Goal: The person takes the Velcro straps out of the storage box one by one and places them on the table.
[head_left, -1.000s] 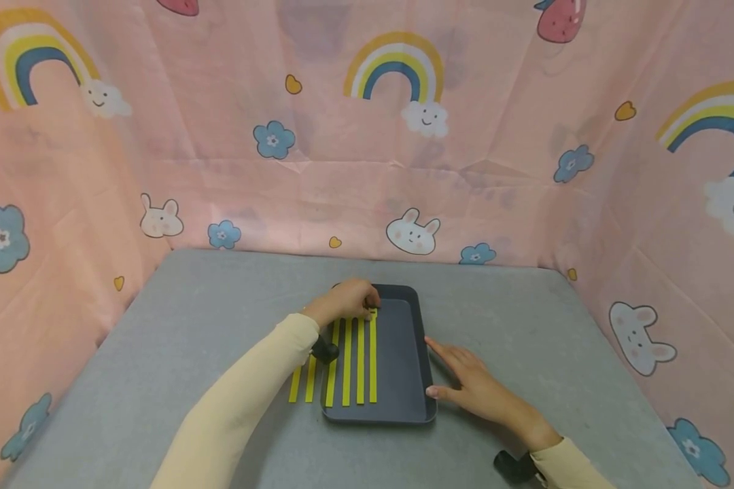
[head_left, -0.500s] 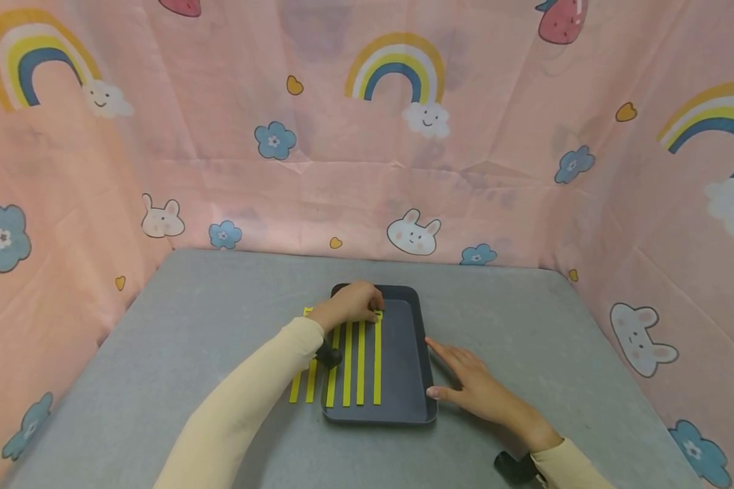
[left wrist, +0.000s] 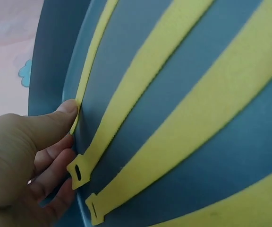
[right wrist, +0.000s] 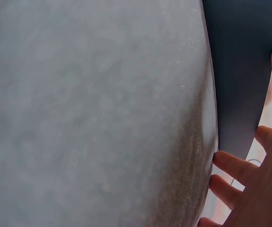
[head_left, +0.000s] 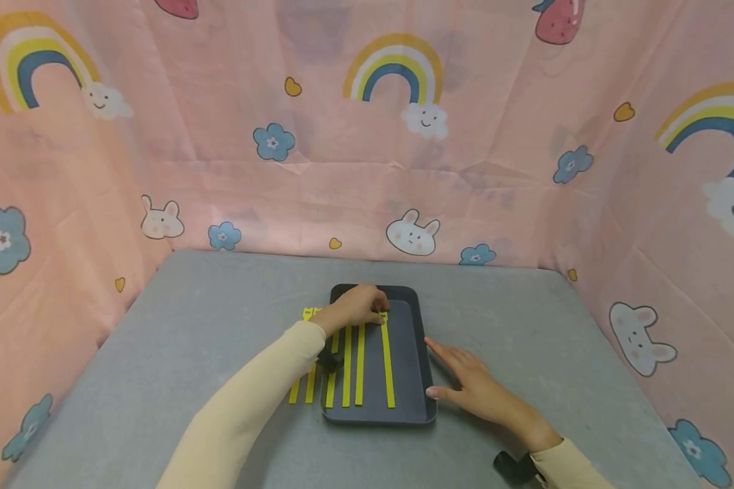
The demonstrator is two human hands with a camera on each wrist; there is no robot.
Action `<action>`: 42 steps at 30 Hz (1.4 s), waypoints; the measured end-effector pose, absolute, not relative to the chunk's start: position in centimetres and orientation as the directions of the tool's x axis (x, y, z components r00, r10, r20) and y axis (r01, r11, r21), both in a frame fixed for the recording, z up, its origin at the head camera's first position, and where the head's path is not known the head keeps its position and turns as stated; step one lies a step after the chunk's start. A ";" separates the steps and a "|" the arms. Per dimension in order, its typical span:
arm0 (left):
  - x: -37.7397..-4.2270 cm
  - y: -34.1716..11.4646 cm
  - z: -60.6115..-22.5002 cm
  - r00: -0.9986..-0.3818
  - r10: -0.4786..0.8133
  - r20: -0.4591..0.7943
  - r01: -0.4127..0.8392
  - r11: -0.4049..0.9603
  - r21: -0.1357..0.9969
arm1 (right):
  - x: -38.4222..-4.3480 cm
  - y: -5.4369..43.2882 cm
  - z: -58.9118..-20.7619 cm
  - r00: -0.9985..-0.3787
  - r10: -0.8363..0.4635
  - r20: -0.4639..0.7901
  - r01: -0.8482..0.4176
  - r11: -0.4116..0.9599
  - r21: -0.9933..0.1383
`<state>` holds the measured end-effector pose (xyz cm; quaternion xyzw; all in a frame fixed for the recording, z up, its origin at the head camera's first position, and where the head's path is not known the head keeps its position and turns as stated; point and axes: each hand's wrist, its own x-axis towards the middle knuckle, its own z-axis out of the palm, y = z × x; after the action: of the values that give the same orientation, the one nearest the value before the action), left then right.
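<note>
Strip (head_left: pixel 388 367) inside the tray (head_left: pixel 411 363), far end pinched between thumb and finger of the left hand (head_left: pixel 355 305), near end slanting right, clear of three other strips (head_left: pixel 359 373) in there! Well apart from it, the right hand (head_left: pixel 474 387) rests straight fingers on the tray's right wall. Spacing looks like the step in hand; next move calls for straightening that slant, then gentle release. Two more strips (head_left: pixel 310 387) on the counter (head_left: pixel 238 292), left.

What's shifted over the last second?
The left hand has moved right, taking the pinched rightmost yellow strip with it; its near end swung further right, so it now slants. The tray, the other yellow strips in it and the right hand at its edge stayed put.
</note>
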<state>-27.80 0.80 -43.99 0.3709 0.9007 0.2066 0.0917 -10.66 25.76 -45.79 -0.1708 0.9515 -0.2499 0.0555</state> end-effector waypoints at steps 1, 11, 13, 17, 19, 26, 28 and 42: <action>-27.9 0.7 -44.1 -0.705 0.709 -0.008 0.629 0.631 0.454 | -10.7 25.8 -45.8 -0.936 -0.352 -0.024 -0.295 0.818 -0.495; -28.0 0.5 -44.6 -0.702 0.712 0.007 0.615 0.601 0.511 | -10.8 25.8 -45.9 -0.938 -0.345 -0.035 -0.282 0.817 -0.504; -28.0 0.5 -44.6 -0.700 0.714 0.007 0.614 0.597 0.516 | -10.8 25.8 -46.0 -0.937 -0.348 -0.029 -0.286 0.815 -0.504; -27.9 0.5 -44.5 -0.697 0.717 0.007 0.611 0.589 0.528 | -10.8 25.8 -46.1 -0.939 -0.343 -0.027 -0.282 0.813 -0.510; -27.9 0.5 -44.5 -0.698 0.716 0.005 0.608 0.589 0.533 | -10.8 25.8 -46.1 -0.939 -0.344 -0.026 -0.285 0.814 -0.506; -27.8 0.6 -44.5 -0.704 0.711 0.001 0.614 0.607 0.505 | -10.8 25.7 -46.0 -0.938 -0.346 -0.019 -0.290 0.815 -0.501; -27.8 0.6 -44.5 -0.704 0.710 0.005 0.617 0.608 0.500 | -10.7 25.7 -46.0 -0.937 -0.349 -0.015 -0.295 0.815 -0.499; -28.0 1.1 -45.1 -0.698 0.716 0.026 0.627 0.593 0.504 | -10.8 25.8 -46.2 -0.935 -0.354 -0.002 -0.306 0.811 -0.498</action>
<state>-27.96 1.08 -45.15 0.3780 0.8881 0.2457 0.0898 -10.78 25.77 -46.17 -0.1734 0.9505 -0.2536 0.0472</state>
